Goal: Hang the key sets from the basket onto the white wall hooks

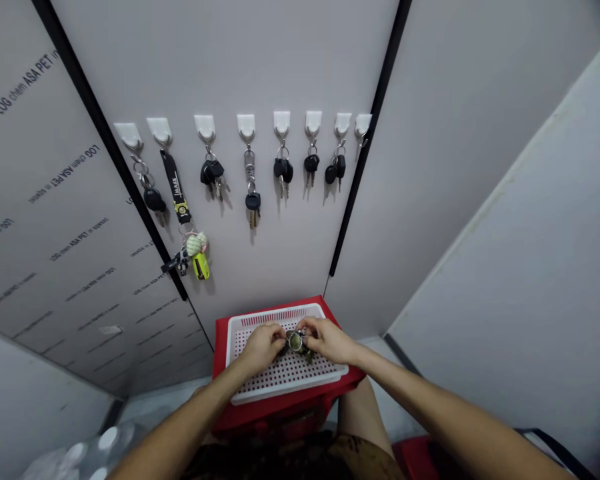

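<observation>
A bunch of keys on a large metal ring is held just above a white perforated plastic basket. My left hand pinches the left side of the bunch, thumb and fingertips together. From the right, my right hand grips the ring's upper right side with bent fingers. Some keys dangle below the ring, too small and dim to tell apart. The basket rests on a red box-like support in front of me.
Several white hooks run in a row along the wall, most with keys hanging. A black strap with a plush charm hangs at left. Black strips edge the panel. Plastic bottles stand at lower left.
</observation>
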Action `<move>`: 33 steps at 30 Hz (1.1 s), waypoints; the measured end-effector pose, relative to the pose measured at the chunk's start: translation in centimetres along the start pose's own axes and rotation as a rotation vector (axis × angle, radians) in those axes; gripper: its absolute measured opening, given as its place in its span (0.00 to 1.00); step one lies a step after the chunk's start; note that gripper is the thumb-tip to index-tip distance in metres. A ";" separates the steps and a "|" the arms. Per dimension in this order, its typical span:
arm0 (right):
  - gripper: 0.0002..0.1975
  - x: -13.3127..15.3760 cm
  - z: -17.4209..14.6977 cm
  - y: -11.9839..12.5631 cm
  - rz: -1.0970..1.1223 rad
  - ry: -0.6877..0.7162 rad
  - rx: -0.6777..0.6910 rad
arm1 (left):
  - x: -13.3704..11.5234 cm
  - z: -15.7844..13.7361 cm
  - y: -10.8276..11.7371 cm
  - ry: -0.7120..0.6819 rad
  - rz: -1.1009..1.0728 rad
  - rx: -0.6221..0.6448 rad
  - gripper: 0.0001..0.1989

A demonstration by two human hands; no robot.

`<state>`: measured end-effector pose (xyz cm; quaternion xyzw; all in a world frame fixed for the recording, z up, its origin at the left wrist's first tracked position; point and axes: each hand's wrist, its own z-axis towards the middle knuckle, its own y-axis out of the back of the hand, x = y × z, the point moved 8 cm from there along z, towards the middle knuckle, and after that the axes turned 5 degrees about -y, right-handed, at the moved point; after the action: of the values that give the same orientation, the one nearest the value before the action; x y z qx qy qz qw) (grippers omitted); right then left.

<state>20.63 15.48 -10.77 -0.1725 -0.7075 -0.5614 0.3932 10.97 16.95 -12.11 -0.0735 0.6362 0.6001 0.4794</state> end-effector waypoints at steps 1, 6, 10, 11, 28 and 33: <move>0.11 0.1 0.0 0.4 0.034 0.008 -0.015 | -0.1 0.2 0.5 0.007 -0.055 -0.021 0.05; 0.12 0.3 0.2 1.6 0.172 0.024 -0.032 | -1.0 1.5 3.0 0.074 -0.321 -0.101 0.05; 0.08 1.1 0.3 2.2 0.195 0.057 -0.047 | -2.8 2.4 4.0 0.042 -0.371 -0.094 0.05; 0.07 1.5 0.3 2.5 0.212 0.061 -0.058 | -3.2 2.7 4.3 0.037 -0.373 -0.100 0.05; 0.07 8.3 -0.4 17.7 0.607 0.212 -0.684 | -15.8 11.0 11.4 -0.214 -0.293 -0.405 0.04; 0.06 10.8 -0.4 25.6 0.701 0.278 -0.863 | -22.3 12.8 13.8 -0.437 -0.099 -0.527 0.09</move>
<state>31.51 20.89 14.19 -0.4663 -0.2563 -0.6527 0.5393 20.22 20.59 15.29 -0.0950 0.3374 0.7214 0.5973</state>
